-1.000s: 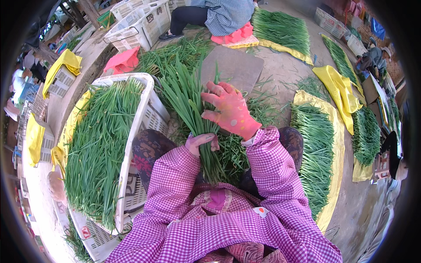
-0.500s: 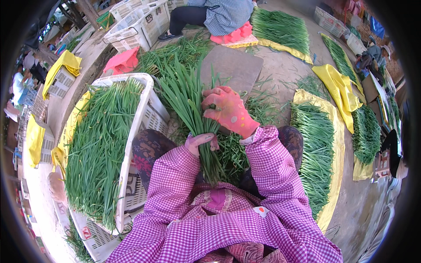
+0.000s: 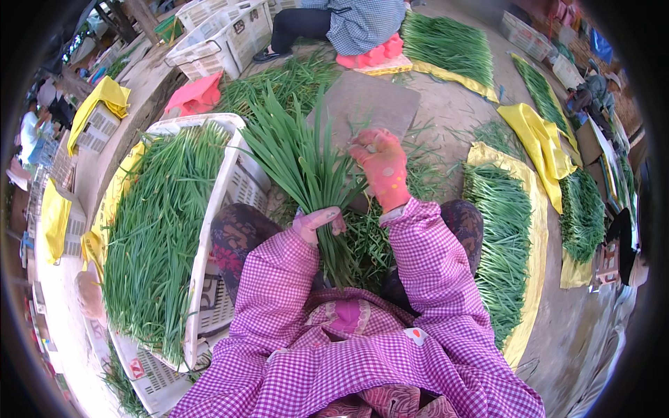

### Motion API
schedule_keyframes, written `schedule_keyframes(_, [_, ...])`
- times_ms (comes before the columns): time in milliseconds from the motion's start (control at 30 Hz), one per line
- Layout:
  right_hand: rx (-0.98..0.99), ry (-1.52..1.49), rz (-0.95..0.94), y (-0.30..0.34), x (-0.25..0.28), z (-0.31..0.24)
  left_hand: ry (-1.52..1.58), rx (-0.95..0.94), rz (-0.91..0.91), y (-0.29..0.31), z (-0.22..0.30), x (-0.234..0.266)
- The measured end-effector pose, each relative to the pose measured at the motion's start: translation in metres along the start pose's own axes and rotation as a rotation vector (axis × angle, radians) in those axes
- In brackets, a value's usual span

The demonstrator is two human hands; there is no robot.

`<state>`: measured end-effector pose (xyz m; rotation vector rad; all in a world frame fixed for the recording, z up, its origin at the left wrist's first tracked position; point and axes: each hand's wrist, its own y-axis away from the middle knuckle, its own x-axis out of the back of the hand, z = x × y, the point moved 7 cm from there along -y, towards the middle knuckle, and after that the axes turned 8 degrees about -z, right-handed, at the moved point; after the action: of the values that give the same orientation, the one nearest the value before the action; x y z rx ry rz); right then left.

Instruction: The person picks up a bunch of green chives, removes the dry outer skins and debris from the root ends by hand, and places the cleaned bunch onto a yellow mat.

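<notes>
My left hand (image 3: 320, 223), in a pale pink glove, is wrapped round the lower part of a bunch of garlic chives (image 3: 296, 153). The long flat leaves fan up and to the left, while the stalk ends point down toward my lap. Just right of the leaves is my right hand (image 3: 385, 171), in an orange-pink glove with pale dots. Its fingers are curled together in a pinch; whatever lies between them is too small to make out. Beneath the bunch, between my knees, lie loose green trimmings (image 3: 369, 244).
At my left stands a white plastic crate (image 3: 207, 258) heaped with chives. Chives lie in rows on a yellow sheet (image 3: 536, 230) at my right. Ahead are a grey board (image 3: 366, 104), a red-pink stool (image 3: 195, 96) and a seated person (image 3: 362, 28).
My right hand has moved right and slightly up, away from the leaves. The bunch has spread wider, its tips leaning further left, while my left hand keeps its grip.
</notes>
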<state>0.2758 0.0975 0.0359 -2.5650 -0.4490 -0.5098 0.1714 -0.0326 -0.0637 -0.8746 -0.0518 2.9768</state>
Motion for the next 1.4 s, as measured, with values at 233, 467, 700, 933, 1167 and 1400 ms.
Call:
schedule_keyframes(233, [-0.161,-0.470,0.239,-0.020,0.061,0.029,0.150,-0.010,-0.061,-0.002,-0.013,0.016])
schedule_keyframes(467, [-0.200,-0.271,-0.063,-0.023,0.069,0.025,0.105,0.035,-0.053,0.000,-0.011,0.012])
schedule_keyframes(700, [-0.316,-0.254,-0.163,-0.023,0.051,0.045,0.147,0.020,-0.084,-0.007,-0.030,0.029])
schedule_keyframes(933, [-0.348,-0.126,-0.350,-0.007,0.006,0.040,0.032,-0.055,-0.179,-0.003,-0.026,0.027])
schedule_keyframes(1167, [-0.287,-0.367,0.031,-0.013,0.013,0.065,0.149,-0.068,-0.357,-0.008,-0.035,0.030])
schedule_keyframes(1400, [-0.221,-0.533,0.068,-0.022,0.063,0.020,-0.202,0.095,-0.085,-0.002,-0.026,0.025])
